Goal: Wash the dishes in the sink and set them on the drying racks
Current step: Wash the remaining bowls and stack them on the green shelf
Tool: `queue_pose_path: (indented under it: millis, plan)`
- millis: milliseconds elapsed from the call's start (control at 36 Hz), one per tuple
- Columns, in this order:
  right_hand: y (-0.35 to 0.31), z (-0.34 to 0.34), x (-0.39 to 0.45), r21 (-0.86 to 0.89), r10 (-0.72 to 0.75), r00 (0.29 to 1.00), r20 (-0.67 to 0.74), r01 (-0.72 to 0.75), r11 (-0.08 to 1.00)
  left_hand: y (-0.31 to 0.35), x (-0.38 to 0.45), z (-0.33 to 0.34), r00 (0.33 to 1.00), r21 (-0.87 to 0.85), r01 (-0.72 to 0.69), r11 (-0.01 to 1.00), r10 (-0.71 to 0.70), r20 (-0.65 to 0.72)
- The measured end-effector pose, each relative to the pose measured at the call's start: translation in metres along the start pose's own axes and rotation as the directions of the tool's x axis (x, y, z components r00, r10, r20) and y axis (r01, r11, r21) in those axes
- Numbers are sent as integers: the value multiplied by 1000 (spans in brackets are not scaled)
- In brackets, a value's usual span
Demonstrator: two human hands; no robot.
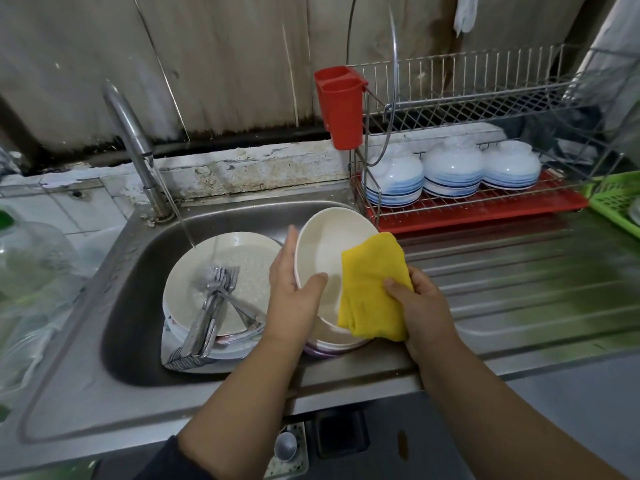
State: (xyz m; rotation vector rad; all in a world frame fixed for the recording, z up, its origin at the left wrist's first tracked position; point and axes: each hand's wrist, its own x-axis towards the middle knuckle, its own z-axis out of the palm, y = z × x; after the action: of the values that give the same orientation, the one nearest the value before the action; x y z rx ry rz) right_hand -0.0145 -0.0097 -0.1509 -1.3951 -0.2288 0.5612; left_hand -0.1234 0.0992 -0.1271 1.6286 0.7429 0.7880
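The left hand grips one cream bowl by its rim, thumb inside, tilting it over the right part of the sink. The right hand clutches one yellow cloth against the bowl's inner side. Under the bowl lies another dish (only its purple-edged rim shows). In the sink's middle sits one plate atop a stack, with a bundle of forks across it, too bunched to count. One tap behind the sink runs a thin stream onto the plate. Right of the sink stands one rack with three upturned bowls on its lower tier and one red cup hung on its corner.
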Motion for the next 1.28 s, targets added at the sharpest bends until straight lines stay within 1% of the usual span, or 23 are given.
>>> queue_pose_path:
  millis: [111,222,333,472,556,611,667,694,750,833,861,889,917,944,972,1028,1083,1111,1139,1194,1222,1250,1278]
  plan:
    - [-3,-3,-2,68,34,999,0,-34,997,1,11,-2,980,-93,190,977,-194,-34]
    - [-6,-3,-4,84,38,999,-5,-38,996,0,17,-2,961,-216,277,936,-273,48]
    - [-13,3,-13,117,51,999,-7,-50,992,-3,17,-2,938,-283,345,895,-343,57]
    - [-50,28,-10,-181,-86,995,-46,77,980,10,22,-7,959,-282,279,918,-282,30]
    - [-70,55,3,-234,23,993,114,5,972,20,27,-13,970,-327,238,914,-238,42]
    - [-73,79,4,-363,145,955,257,-43,931,28,30,-16,978,-344,207,916,-192,78]
    - [-69,99,0,-441,178,911,372,5,898,41,28,-19,979,-321,191,928,-155,135]
    - [-66,106,-1,-491,133,904,406,93,866,46,27,-22,977,-299,190,935,-150,152]
    - [-62,112,-1,-667,71,876,478,309,678,52,28,-31,972,-312,215,925,-172,161]
    - [-62,109,1,-852,196,834,516,477,216,54,31,-46,968,-317,228,921,-180,172]
    - [-64,107,4,-872,218,846,486,486,61,55,29,-49,972,-296,212,931,-169,166]
    - [-68,104,7,-882,180,871,457,470,-37,55,28,-52,975,-283,197,939,-156,160]
    - [-70,103,14,-898,112,897,427,436,-61,57,26,-52,975,-277,191,942,-148,166]
    - [-76,103,18,-910,13,910,414,414,-2,58,26,-53,974,-284,183,941,-135,182]
    - [-81,102,20,-898,-99,903,419,428,104,61,24,-52,972,-290,172,941,-115,204]
    - [-89,111,13,-775,-287,809,514,581,250,70,22,-55,963,-273,159,949,-88,255]
    - [-92,119,-9,-626,-293,702,650,712,318,72,26,-60,958,-307,207,929,-129,256]
    - [-93,123,-20,-602,-213,684,698,721,343,71,28,-65,959,-335,222,916,-143,246]
    - [-92,123,-26,-622,-94,681,726,709,332,70,29,-69,962,-355,224,907,-147,231]
    - [-96,120,-27,-721,156,704,693,682,123,68,28,-74,972,-358,192,914,-126,201]
    - [-99,117,-21,-760,192,744,639,650,12,66,27,-75,976,-350,165,922,-102,190]
    - [-105,115,-15,-787,157,785,599,613,-69,68,25,-75,979,-347,143,927,-81,187]
    - [-110,113,-10,-815,50,816,575,578,-53,68,24,-74,978,-353,145,924,-81,190]
